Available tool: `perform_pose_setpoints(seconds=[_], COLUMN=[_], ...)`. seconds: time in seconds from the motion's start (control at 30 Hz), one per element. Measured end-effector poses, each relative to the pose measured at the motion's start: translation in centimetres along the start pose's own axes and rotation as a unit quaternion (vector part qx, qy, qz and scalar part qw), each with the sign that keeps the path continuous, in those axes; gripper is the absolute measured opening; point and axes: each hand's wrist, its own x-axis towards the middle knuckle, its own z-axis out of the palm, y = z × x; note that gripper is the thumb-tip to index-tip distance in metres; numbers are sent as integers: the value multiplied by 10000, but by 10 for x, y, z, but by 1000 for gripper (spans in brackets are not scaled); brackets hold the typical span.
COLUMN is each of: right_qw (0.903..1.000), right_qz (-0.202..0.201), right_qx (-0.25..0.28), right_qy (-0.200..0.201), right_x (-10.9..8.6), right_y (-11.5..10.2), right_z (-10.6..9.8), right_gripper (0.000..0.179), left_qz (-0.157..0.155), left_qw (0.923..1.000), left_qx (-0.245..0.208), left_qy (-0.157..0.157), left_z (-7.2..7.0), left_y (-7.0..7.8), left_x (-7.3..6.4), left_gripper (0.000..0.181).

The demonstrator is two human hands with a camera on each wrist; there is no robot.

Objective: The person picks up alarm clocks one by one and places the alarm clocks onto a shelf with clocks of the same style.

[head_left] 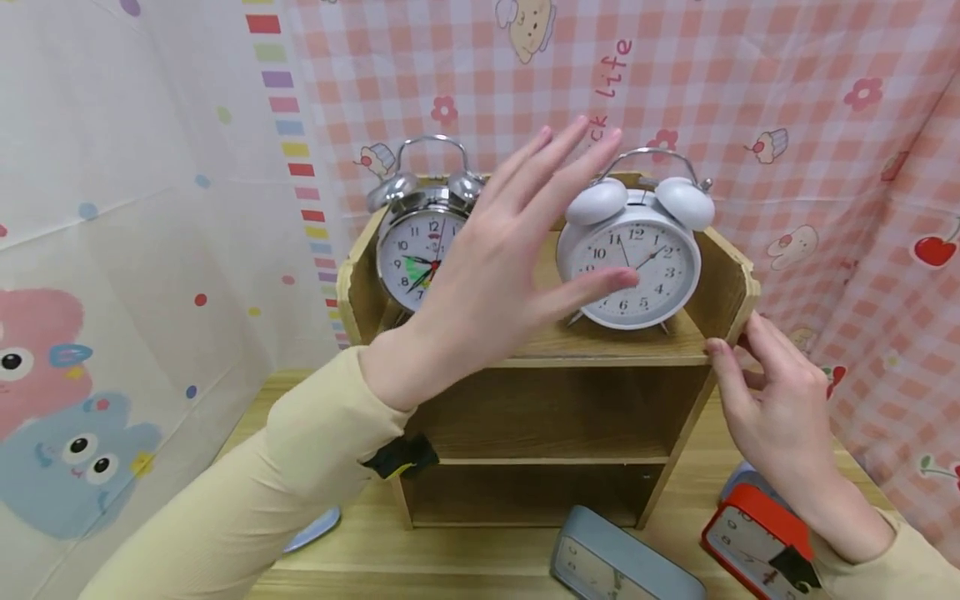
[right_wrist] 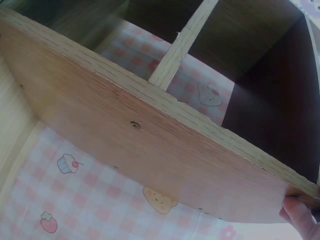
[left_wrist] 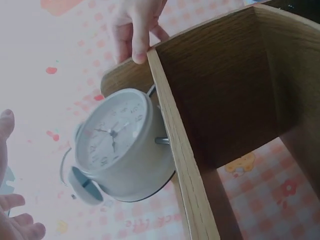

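Note:
My left hand (head_left: 498, 258) is raised in front of the shelf top, fingers spread and holding nothing. Its thumb overlaps the face of a white twin-bell alarm clock (head_left: 663, 283), which stands upright on the top board at the right. Partly hidden behind that hand, a silver twin-bell alarm clock (head_left: 397, 242) stands at the left. With its thumb at the front edge, my right hand (head_left: 787, 408) grips the right side panel of the small wooden shelf (head_left: 600, 362). In the right wrist view, its thumb (right_wrist: 298, 215) touches the end of the panel (right_wrist: 125, 120).
On the wooden table (head_left: 450, 575), a grey-blue clock (head_left: 630, 550) lies in front of the shelf, and a red clock (head_left: 772, 500) is below the right forearm. A blue object (head_left: 313, 530) peeks out beside the left sleeve. Patterned cloth (head_left: 810, 100) hangs behind.

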Motion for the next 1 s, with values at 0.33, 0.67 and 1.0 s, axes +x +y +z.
perform_pose_setpoints(seconds=[0.33,0.67,1.0], right_qw=[10000,10000,9999], right_qz=[-8,29,33], right_qx=[8,81,119], right_qy=[-40,-33,-41], right_x=[1,0,0], right_y=[-2,-2,-1], right_z=[-1,0,0], right_gripper=[32,31,28], left_qz=[532,479,163], left_qw=[9979,9980,9979], left_qx=[-5,175,176], left_qy=[380,383,609], left_z=[-21,-40,-55], left_y=[5,-5,-14], left_x=[-42,-85,-129], left_gripper=[87,89,78])
